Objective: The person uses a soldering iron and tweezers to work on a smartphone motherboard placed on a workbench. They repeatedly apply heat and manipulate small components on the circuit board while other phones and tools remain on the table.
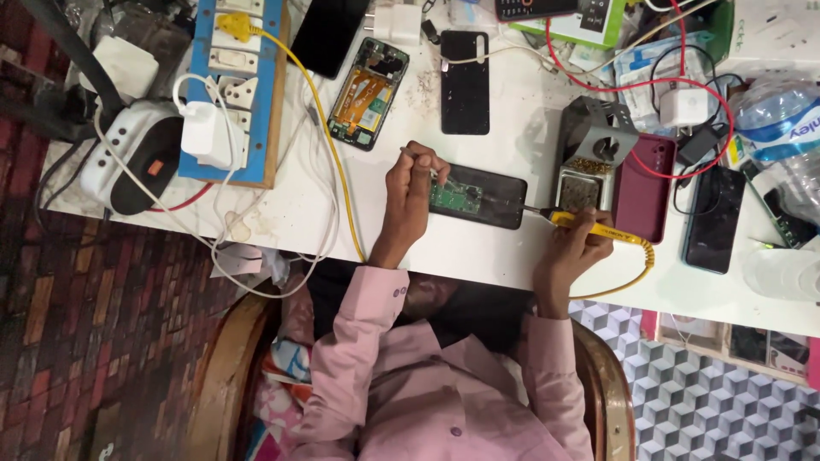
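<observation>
Head camera pictures showed a white tabletop (478, 252) seen from above. An opened phone (477, 195) lay flat near the front edge, with its green board (453, 196) showing. The left hand (410, 192) was closed in a tight grip on thin tweezers (417, 155), and their tips were pressed down at the left end of the board. The right hand (571, 248) was wrapped in a firm grip around a yellow soldering iron (598, 227). Its metal tip was held low, just beside the right end of the phone. A yellow coiled cord (636, 273) hung from the iron past the tabletop edge.

A grey iron stand (594, 137) stood just behind the iron. A dark red phone case (645, 188) lay beside it, and another opened phone (369, 94) lay farther back.

Trouble could be judged likely if the hot tip was slid too far, because small parts on the board could be burned. The tweezers could slip, and a tiny part could be lost. The hanging cord could be snagged and the iron tugged sideways.
</observation>
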